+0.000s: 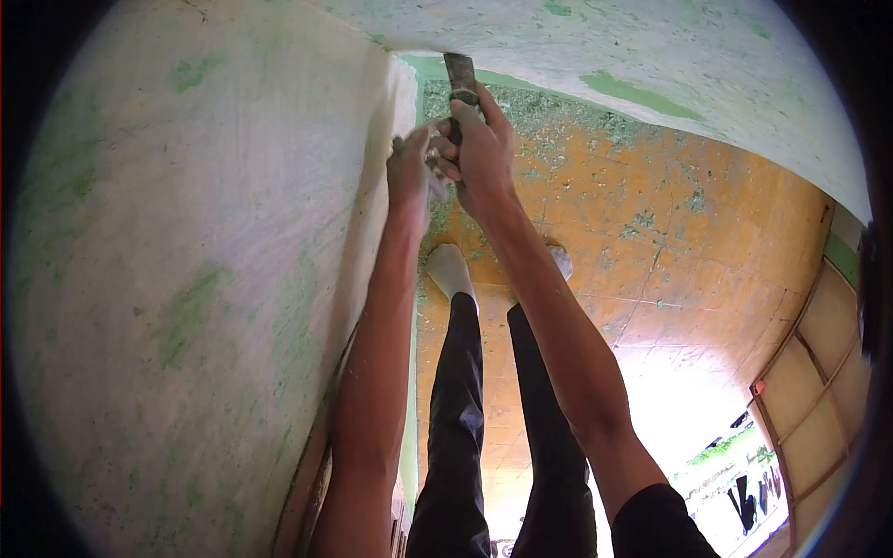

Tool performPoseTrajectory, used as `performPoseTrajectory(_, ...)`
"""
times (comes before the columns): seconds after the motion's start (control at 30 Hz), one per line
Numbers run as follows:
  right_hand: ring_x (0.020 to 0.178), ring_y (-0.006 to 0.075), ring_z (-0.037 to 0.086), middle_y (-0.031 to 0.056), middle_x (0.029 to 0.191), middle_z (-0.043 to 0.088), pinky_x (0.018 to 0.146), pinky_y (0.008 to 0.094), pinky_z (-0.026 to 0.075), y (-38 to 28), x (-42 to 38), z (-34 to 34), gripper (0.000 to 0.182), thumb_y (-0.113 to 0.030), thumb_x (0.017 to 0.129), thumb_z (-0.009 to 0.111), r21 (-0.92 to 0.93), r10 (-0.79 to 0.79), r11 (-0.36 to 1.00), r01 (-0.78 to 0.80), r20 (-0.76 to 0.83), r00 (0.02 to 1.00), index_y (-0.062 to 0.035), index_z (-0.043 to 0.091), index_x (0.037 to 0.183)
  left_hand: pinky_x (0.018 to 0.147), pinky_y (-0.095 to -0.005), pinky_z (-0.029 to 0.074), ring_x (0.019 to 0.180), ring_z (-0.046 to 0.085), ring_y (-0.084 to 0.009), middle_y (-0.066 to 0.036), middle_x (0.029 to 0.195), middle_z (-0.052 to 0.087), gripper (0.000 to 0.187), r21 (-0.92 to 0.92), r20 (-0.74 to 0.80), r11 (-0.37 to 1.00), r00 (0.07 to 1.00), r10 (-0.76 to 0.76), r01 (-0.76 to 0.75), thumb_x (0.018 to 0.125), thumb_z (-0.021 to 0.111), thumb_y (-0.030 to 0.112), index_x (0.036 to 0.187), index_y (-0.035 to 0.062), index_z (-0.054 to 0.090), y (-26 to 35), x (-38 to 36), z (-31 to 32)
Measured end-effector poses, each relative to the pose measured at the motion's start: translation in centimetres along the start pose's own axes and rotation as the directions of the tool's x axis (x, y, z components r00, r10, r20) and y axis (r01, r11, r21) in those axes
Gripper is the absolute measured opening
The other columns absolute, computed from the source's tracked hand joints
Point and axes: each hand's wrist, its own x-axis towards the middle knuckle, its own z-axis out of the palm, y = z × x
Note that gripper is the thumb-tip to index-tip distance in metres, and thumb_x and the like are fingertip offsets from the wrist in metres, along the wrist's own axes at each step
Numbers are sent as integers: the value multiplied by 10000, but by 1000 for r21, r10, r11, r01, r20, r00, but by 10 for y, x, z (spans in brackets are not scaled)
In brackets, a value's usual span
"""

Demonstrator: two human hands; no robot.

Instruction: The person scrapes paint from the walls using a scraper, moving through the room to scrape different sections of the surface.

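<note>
Scraper (459, 74) clasped in the right hand (486, 153), blade near the patchy wall (707, 56)! Left hand (407, 179) alongside, grip unclear.

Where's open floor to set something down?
Floor between the right forearm and the panelled screen looks open, though flecked. The wall corner is crowded: left hand, right hand with scraper; socked feet occupy floor nearby.

A whitish wall (214, 279) mottled with faded green fills the left side, meeting a second pale wall (753, 93), patched with brighter green, in a corner (394, 58). Green flakes (558, 116) litter the orange floor (688, 242), thickest along the second wall's foot. Strong light (656, 372) washes out the floor at lower right, near a pale panel (828, 307) crossed by brown strips (811, 356).
</note>
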Motion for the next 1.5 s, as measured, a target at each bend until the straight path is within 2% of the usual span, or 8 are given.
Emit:
performPoseTrajectory(0.33,441,56,407,-10,627,448,330,217,300,22,20,1,198,-84,928,457,-118,-85,990,82,-16,996,-44,530,1107,282,-263,340,355,441,-105,-37,597,553,290,345,307,938,944,-121,8,921,510,248,971,3,655,55,39,27)
performPoseTrajectory(0.47,434,59,416,-7,630,449,325,224,295,15,16,0,296,-79,928,438,-161,-141,978,134,-32,990,-33,529,1206,418,-239,377,502,468,-65,11,677,546,340,355,294,934,953,-73,-38,949,479,205,1240,101,620,42,58,27)
performPoseTrajectory(0.8,421,62,402,-5,633,447,321,238,294,7,6,2,364,-79,918,439,-217,-154,964,156,29,988,-25,505,1272,506,-257,435,575,527,-95,-1,734,566,258,107,290,956,928,234,-275,932,507,164,1148,104,636,23,54,25)
performPoseTrajectory(0.93,427,86,448,23,647,494,336,260,340,19,14,-2,355,-81,892,455,-208,-88,975,80,-28,996,-35,535,1235,528,-237,445,586,545,-95,-11,809,613,282,220,300,975,953,-37,-31,932,509,140,1184,84,622,30,78,9)
performPoseTrajectory(1.03,438,111,499,53,656,540,353,289,394,11,7,2,337,-83,872,471,-240,-94,966,91,-3,996,-38,555,1195,512,-245,441,573,542,-102,-16,780,600,214,136,280,967,945,169,-213,935,499,133,1108,74,610,23,71,16)
performPoseTrajectory(1.23,436,126,512,72,647,551,355,301,408,19,18,-1,320,-85,864,472,-297,-69,953,56,-33,997,-32,565,1165,558,-233,442,625,546,-83,-9,803,610,260,70,338,996,941,24,-51,924,509,107,1154,57,621,23,90,3)
performPoseTrajectory(1.43,440,149,531,92,661,569,363,310,427,12,22,6,363,-89,851,476,-339,-94,936,93,13,996,-19,558,1198,549,-230,446,612,532,-73,-9,784,595,242,32,266,988,954,140,-154,936,494,121,1143,69,610,27,78,0)
performPoseTrajectory(1.5,441,155,535,96,667,574,366,312,432,19,25,2,379,-88,848,477,-369,-69,927,70,17,998,-15,557,1211,545,-224,437,615,532,-69,3,781,589,312,1,552,998,833,-49,58,941,490,120,1227,51,594,21,106,-18)
